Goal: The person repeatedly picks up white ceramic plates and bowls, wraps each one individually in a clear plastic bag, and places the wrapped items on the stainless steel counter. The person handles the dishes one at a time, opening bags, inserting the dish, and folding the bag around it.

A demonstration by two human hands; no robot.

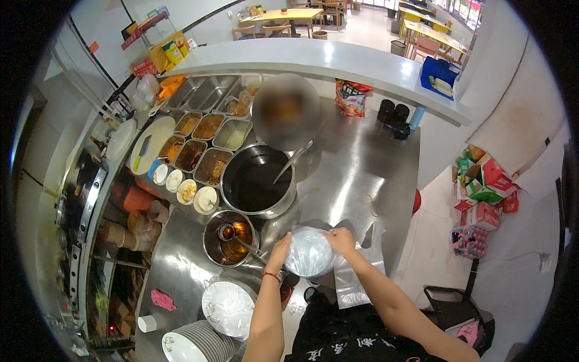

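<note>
A round plate or bowl [309,252] covered in thin clear plastic is in front of me, over the front edge of the steel worktop [339,181]. My left hand [280,253] grips its left rim, and my right hand [342,241] holds the plastic at its upper right rim. Beneath my right forearm, a flat stack of clear plastic bags [352,289] hangs over the worktop's edge. Left of my left hand stands a steel pot [209,246] of amber liquid with a ladle [244,244] in it. The fingers' undersides are hidden.
Behind sits a large pot of dark liquid [253,181] with a handle sticking out. Seasoning trays [209,126], small bowls [206,200] and a knife [143,151] on a cutting board [156,131] fill the left. Plastic-covered plates [228,305] and stacked plates [190,346] stand lower left.
</note>
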